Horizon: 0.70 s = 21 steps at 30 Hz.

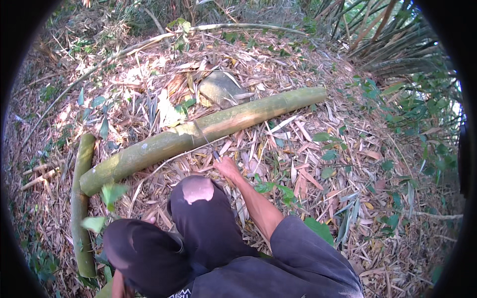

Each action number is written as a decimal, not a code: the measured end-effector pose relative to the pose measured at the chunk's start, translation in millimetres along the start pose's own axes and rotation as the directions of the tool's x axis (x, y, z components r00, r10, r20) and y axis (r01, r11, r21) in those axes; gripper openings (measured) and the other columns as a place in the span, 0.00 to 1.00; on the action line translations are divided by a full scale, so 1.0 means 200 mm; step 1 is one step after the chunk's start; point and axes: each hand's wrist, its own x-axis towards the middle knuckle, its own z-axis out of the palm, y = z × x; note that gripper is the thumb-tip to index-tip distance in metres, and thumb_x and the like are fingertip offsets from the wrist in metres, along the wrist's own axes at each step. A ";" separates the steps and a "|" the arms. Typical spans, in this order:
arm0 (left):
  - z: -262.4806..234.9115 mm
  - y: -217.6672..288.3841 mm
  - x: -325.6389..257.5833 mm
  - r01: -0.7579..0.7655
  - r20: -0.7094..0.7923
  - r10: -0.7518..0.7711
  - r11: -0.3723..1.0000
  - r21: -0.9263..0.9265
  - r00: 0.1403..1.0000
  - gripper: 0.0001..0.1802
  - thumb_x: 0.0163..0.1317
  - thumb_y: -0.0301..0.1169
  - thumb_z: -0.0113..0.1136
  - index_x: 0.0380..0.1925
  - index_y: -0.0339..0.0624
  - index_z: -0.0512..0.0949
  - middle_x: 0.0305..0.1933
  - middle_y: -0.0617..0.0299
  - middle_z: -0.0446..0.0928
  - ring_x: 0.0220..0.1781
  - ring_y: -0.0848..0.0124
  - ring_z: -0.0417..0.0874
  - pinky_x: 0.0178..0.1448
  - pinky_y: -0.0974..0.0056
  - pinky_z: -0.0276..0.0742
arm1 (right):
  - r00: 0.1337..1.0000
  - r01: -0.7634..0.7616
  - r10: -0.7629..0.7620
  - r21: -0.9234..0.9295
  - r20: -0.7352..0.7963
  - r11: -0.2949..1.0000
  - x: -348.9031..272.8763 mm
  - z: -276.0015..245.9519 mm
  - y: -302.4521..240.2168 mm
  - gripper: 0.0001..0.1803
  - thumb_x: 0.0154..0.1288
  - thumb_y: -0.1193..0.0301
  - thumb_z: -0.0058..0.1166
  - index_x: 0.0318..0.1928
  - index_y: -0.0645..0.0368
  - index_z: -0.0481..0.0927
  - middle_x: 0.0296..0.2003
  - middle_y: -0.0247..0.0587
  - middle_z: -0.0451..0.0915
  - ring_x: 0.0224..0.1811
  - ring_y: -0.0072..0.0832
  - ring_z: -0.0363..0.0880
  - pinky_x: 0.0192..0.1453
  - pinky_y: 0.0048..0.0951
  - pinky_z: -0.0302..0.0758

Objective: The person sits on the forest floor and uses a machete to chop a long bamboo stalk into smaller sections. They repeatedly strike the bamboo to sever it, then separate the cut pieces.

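Right hand: we close our right hand [227, 168] around the handle of a thin blade [204, 136], fingers clenched on it.
Blade: it runs up from our fist and lies across the long bamboo pole [198, 134], touching its top; its edge is too thin to make out well.
Long pole: green, mottled pale, lying slantwise on the dry leaf litter [318, 164], its near end low on our left, its far end high on our right.
Second pole: a shorter green bamboo piece [81, 198] lies at our left, its top end just beside the long pole's near end.
Left hand: only a bit of our left hand [118, 285] shows at the lower edge; we cannot tell its grip.
Hidden: our bent knees [196, 191] in dark trousers cover the ground before us.
Edges: a grey stone [218, 88] lies just behind the pole; shrubs [412, 109] crowd our right.
Open room: leaf litter lies open to the right of our arm.
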 end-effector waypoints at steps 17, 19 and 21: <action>-0.19 1.20 0.01 -0.190 0.328 0.683 0.567 -0.801 0.653 0.19 0.66 0.38 0.58 0.52 0.41 0.77 0.49 0.55 0.77 0.53 0.64 0.76 0.57 0.58 0.70 | 0.984 0.085 -0.064 0.117 -0.168 0.990 -0.13 0.11 -0.10 0.13 0.51 0.67 0.57 0.30 0.66 0.77 0.20 0.42 0.77 0.21 0.35 0.77 0.27 0.38 0.71; -0.31 1.41 -0.01 -0.351 0.344 0.798 0.546 -0.761 0.495 0.18 0.67 0.38 0.58 0.52 0.41 0.77 0.49 0.55 0.77 0.53 0.65 0.76 0.57 0.58 0.70 | 0.882 0.193 -0.254 -0.186 -0.397 0.963 -0.23 0.11 -0.02 0.11 0.52 0.67 0.57 0.30 0.64 0.77 0.20 0.41 0.76 0.22 0.33 0.78 0.28 0.40 0.72; -0.31 1.69 -0.06 -0.647 0.302 0.910 0.415 -0.640 0.285 0.18 0.66 0.37 0.59 0.53 0.42 0.77 0.54 0.57 0.76 0.60 0.65 0.73 0.64 0.59 0.66 | 0.910 0.014 -0.099 -0.210 -0.402 0.978 -0.33 -0.03 0.18 0.12 0.54 0.66 0.56 0.33 0.64 0.78 0.23 0.47 0.78 0.27 0.39 0.79 0.35 0.42 0.74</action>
